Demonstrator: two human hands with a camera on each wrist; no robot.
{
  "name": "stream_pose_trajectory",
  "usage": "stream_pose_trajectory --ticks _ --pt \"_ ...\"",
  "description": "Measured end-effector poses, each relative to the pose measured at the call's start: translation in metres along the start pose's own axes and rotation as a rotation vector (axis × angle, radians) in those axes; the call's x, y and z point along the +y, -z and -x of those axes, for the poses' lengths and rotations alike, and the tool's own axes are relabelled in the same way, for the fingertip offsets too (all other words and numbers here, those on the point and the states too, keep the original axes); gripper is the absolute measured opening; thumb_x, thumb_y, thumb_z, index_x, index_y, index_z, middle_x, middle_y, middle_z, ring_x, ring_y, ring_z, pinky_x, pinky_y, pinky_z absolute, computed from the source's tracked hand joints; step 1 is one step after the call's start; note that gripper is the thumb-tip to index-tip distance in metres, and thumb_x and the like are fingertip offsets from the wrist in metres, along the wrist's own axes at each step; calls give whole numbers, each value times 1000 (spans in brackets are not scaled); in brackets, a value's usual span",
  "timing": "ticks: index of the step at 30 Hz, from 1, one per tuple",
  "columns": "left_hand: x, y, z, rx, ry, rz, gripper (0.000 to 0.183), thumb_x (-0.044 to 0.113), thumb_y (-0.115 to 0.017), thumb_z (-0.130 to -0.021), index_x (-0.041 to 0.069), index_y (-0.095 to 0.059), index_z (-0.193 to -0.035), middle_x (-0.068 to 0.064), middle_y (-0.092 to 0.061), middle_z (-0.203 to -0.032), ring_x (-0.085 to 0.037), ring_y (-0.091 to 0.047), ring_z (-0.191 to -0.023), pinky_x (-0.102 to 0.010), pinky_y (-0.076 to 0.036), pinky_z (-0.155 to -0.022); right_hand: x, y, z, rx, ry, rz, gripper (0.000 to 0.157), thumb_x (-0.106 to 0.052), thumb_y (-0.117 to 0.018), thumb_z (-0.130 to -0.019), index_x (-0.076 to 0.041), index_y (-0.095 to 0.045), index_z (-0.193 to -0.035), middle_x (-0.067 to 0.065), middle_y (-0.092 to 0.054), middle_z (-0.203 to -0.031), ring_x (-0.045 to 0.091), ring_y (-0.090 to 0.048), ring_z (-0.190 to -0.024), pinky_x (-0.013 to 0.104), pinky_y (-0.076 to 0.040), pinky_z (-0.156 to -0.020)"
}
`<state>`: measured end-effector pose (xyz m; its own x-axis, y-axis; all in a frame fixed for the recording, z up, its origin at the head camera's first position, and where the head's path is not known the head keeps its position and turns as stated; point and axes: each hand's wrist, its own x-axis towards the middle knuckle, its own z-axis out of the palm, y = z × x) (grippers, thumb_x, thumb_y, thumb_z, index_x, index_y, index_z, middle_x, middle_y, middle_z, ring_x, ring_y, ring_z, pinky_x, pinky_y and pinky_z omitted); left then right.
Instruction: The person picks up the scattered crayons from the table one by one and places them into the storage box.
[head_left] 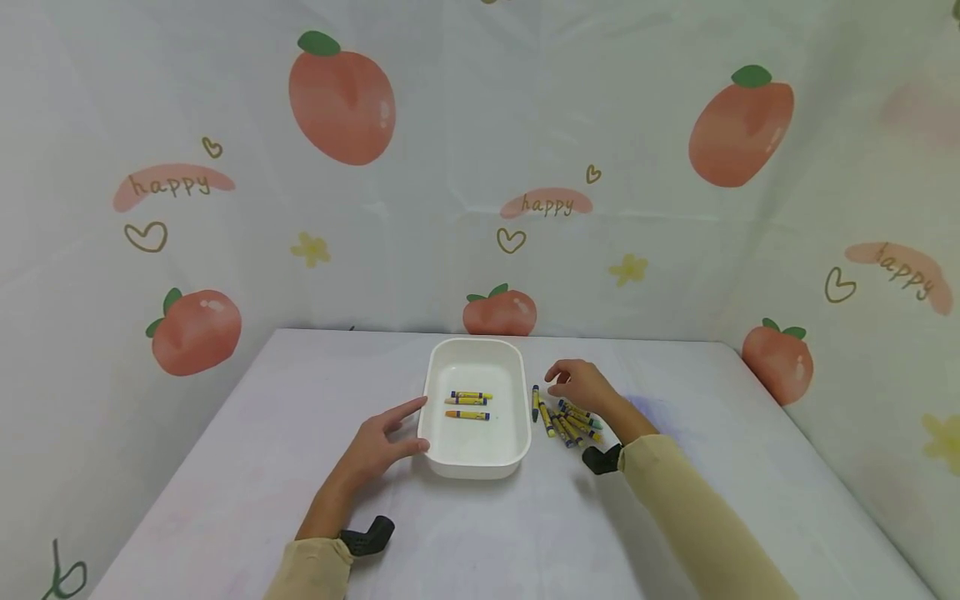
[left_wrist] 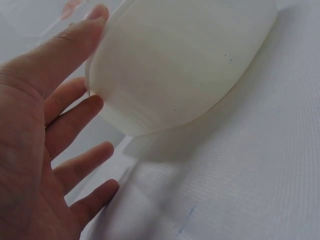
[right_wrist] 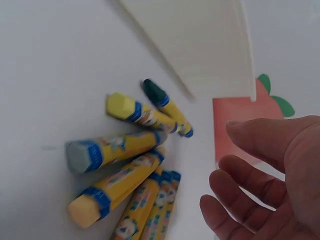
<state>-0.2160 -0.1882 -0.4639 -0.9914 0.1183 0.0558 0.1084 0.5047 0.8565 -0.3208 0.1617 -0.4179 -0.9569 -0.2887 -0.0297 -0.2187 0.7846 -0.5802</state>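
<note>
A white rectangular tray (head_left: 474,469) stands on the table, with three crayons in yellow wrappers lying crosswise inside: a yellow crayon (head_left: 480,395), a pale crayon (head_left: 467,402) and an orange crayon (head_left: 467,415). My left hand (head_left: 381,443) touches the tray's left side, thumb and fingers spread; in the left wrist view its fingertips meet the outer wall. Just right of the tray lies a loose pile of several crayons (right_wrist: 120,190), with a dark green crayon (right_wrist: 155,92) nearest the tray. Over the pile hovers my right hand (head_left: 583,385), fingers loosely bent, holding nothing.
A white cloth covers the table (head_left: 465,542). Behind it hangs a pale curtain (head_left: 450,125) printed with peaches, hearts and lettering. Black straps with camera mounts (head_left: 367,537) sit on both wrists, below beige sleeves (head_left: 697,508).
</note>
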Motion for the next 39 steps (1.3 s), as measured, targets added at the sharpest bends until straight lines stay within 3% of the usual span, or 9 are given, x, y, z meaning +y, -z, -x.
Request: stream_pose_trajectory --ticks 4,13,21,39 --pt "1 0 0 0 2 5 67 36 -80 -79 27 -54 -141 -9 -43 -149 -44 -42 -131 -64 -35 -102 8 -1 3 -16 -55 19 17 -14 -71 -88 -8 -68 -104 6 -60 -89 22 -55 -78 32 -51 -65" --pt "0 0 1 -2 -3 6 68 36 -80 -79 27 -54 -141 -9 -43 -149 -45 -41 -131 -64 -35 -102 26 -2 6 -35 -87 44 15 -11 -72 -86 -8 -68 -100 7 -61 -89 21 -55 -78 35 -50 -68" --pt "-1 0 2 1 -5 -1 67 36 -80 -79 27 -54 -141 -9 -43 -149 -44 -42 -131 -64 -35 -102 33 -3 8 -147 -113 51 19 -10 -72 -86 -7 -67 -104 6 -61 -89 19 -56 -77 32 -49 -68" --pt "-2 -1 -1 5 10 31 67 35 -81 -78 31 -54 -140 -5 -44 -149 -43 -42 -131 -62 -34 -104 35 -2 12 -105 -125 -44 16 -6 -73 -84 -7 -65 -97 6 -60 -87 19 -55 -77 30 -47 -65"
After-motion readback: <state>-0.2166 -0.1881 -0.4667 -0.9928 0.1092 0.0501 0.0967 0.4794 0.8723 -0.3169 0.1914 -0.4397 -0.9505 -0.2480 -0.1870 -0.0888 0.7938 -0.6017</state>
